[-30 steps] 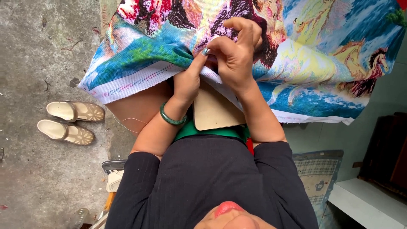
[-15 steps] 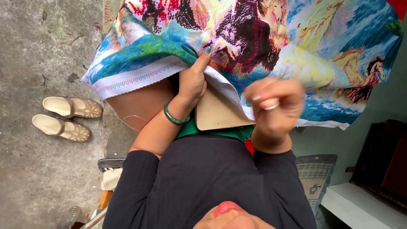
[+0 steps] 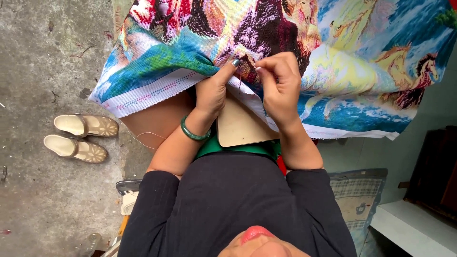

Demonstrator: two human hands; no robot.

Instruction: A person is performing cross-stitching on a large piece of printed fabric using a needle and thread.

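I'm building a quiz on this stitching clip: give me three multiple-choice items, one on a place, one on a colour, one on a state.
1. Where are the sandals?
A. on the concrete floor
B. on the white shelf
C. on the cloth

2. What colour is the bangle?
A. red
B. green
C. yellow

3. What is the right hand doing?
A. lying flat and open
B. pinching at the cloth
C. holding a sandal

Answers:
1 A, the pair lies on bare concrete.
2 B, a green ring circles the left wrist.
3 B, its fingertips are closed together on the cloth, beside the left hand.
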